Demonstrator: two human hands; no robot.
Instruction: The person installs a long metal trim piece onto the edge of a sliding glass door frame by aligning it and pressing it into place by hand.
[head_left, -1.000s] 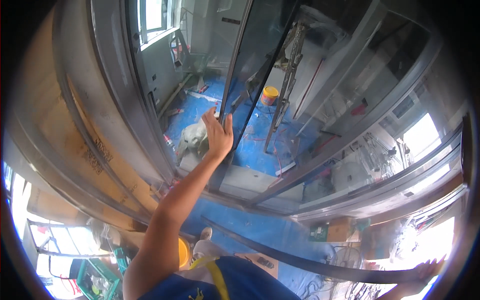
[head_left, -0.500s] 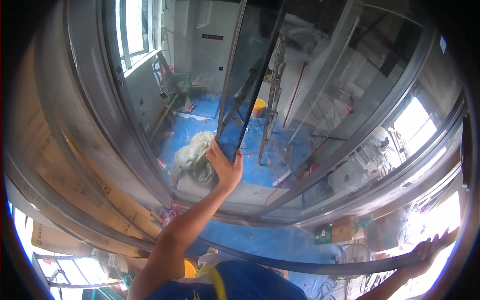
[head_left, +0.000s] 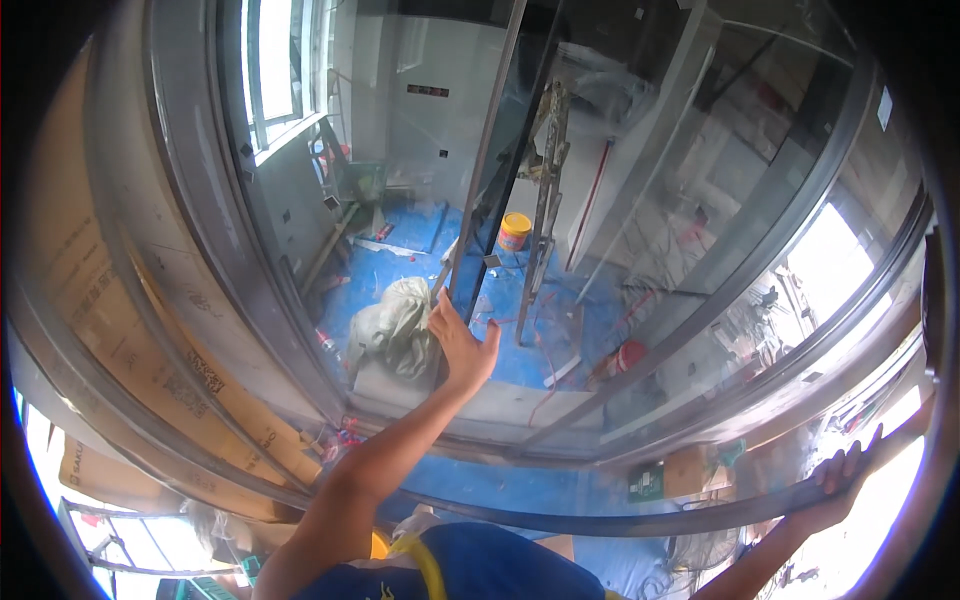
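Note:
My left hand [head_left: 465, 350] is raised at the lower end of a dark, narrow upright frame [head_left: 483, 215] of a glass panel. Its fingertips are at the frame's left edge, while the thumb stands apart on the right. Far to the right, my right hand [head_left: 835, 487] has its fingers curled over a long grey metal bar [head_left: 640, 522], which runs across in front of my body and looks curved in this view. Behind the glass, beside my left hand, sits a pale crumpled sack [head_left: 395, 330].
Cardboard sheets [head_left: 150, 340] lean along the left behind grey framing. Through the glass show a stepladder [head_left: 545, 200], a yellow bucket [head_left: 514, 232] and blue floor covering [head_left: 410, 225]. A cardboard box [head_left: 690, 470] stands low on the right, near a floor fan [head_left: 700, 545].
My left thumb has come away from the dark upright frame, and the hand has loosened. The whole view has shifted slightly. My right hand stays on the grey bar.

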